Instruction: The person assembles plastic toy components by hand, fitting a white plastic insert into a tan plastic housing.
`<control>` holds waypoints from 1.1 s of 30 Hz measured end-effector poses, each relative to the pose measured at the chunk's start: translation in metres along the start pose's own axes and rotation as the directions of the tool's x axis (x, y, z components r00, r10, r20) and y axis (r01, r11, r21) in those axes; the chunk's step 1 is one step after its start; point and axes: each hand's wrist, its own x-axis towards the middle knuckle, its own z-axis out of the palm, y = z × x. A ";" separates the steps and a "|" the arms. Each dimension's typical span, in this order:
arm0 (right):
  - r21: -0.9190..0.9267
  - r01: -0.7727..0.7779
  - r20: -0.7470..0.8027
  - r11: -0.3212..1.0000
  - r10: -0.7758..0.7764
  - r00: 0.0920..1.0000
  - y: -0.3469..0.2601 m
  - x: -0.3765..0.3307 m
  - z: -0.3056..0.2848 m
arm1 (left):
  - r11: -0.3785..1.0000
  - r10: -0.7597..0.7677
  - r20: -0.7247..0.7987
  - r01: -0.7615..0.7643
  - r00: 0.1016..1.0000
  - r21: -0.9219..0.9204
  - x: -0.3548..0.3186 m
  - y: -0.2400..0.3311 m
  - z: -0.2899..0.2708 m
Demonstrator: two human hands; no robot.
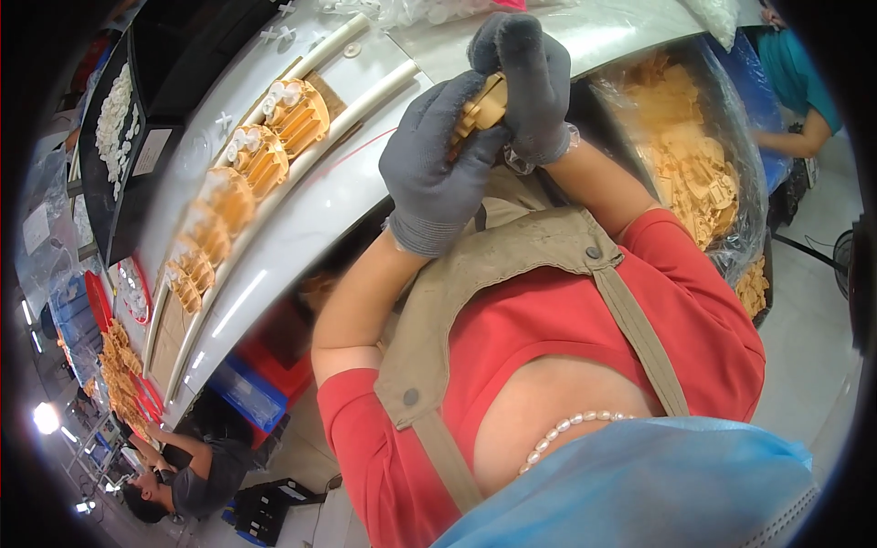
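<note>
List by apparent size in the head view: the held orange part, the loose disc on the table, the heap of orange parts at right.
1. Heap of orange parts
2. Held orange part, partly hidden
3. Loose disc

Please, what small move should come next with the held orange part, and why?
Perhaps lower the orange part between the white rails: the left hand and the right hand hold it, and similar orange parts sit in a row there.
</note>
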 end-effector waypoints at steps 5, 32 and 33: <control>0.074 -0.043 0.032 0.996 0.041 0.999 0.001 0.009 0.006 | 0.993 0.085 -0.074 -0.078 0.994 0.090 0.002 -0.006 0.001; 0.084 0.184 0.182 0.979 -0.197 0.963 -0.041 0.018 0.025 | 0.930 0.307 -0.066 -0.285 0.949 0.231 0.009 0.007 -0.008; 0.126 0.123 0.107 0.984 -0.137 0.985 -0.043 0.020 0.029 | 0.928 0.308 -0.081 -0.280 0.948 0.245 0.010 0.005 -0.007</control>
